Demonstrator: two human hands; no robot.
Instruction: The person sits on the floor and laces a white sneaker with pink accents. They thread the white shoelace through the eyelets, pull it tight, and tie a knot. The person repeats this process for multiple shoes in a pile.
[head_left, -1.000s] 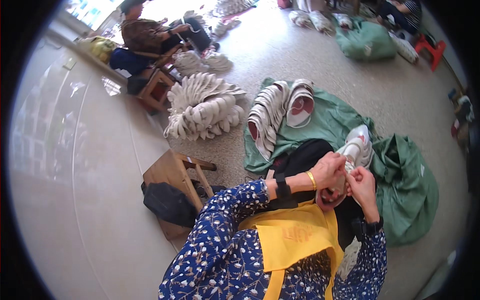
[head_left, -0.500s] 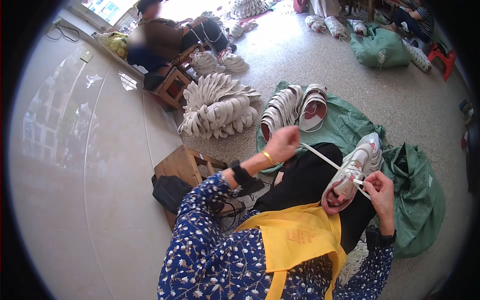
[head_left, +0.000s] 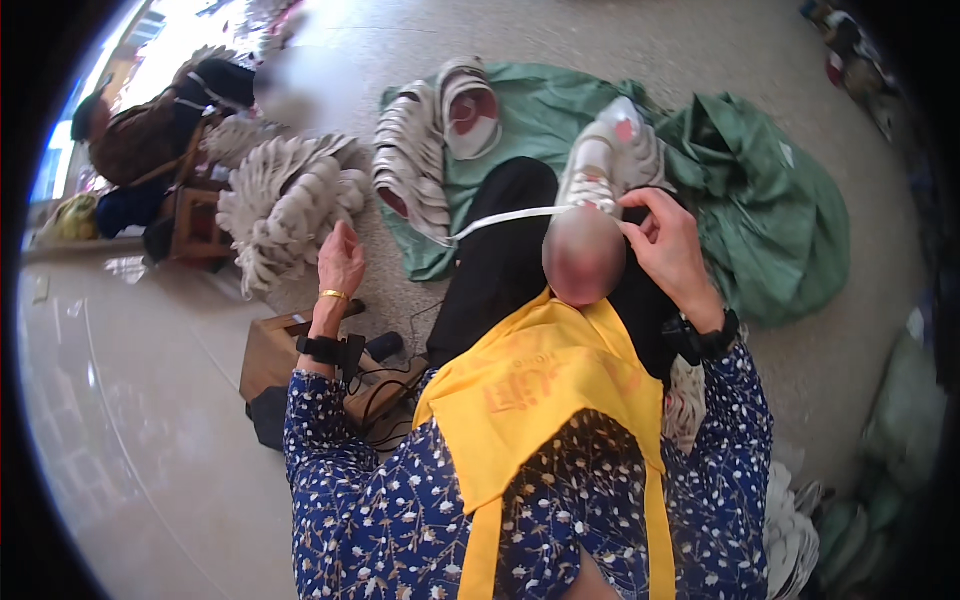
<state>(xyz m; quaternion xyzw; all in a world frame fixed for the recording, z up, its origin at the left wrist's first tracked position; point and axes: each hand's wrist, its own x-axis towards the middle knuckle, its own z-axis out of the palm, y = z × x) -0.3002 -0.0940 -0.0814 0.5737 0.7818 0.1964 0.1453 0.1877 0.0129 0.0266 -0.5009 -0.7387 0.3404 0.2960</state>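
Observation:
A light shoe upper (head_left: pixel 596 178) with a pink lining lies across my lap, its heel end toward me and partly blurred. A white shoelace (head_left: pixel 510 214) runs from its eyelets leftward over my dark trouser leg. My right hand (head_left: pixel 662 245) is at the eyelets, thumb and forefinger closing on the lace at the upper's right edge. Out to the left, my left hand (head_left: pixel 341 262) is raised with its fingers pressed together; nothing shows in them, and the lace's visible end lies apart from it. A yellow apron (head_left: pixel 530 375) covers my lap.
A row of nested shoe uppers (head_left: pixel 412 160) and another upper (head_left: pixel 468 110) lie on a green sheet (head_left: pixel 540 95). Right of it slumps a green sack (head_left: pixel 770 210). A pile of uppers (head_left: pixel 285 205), a wooden stool (head_left: pixel 270 355) and a seated person (head_left: pixel 145 140) are to the left.
My left hand has swung far out to the left, away from the shoe upper. The lace now stretches leftward across my leg. My right hand has moved onto the eyelets. The view has shifted.

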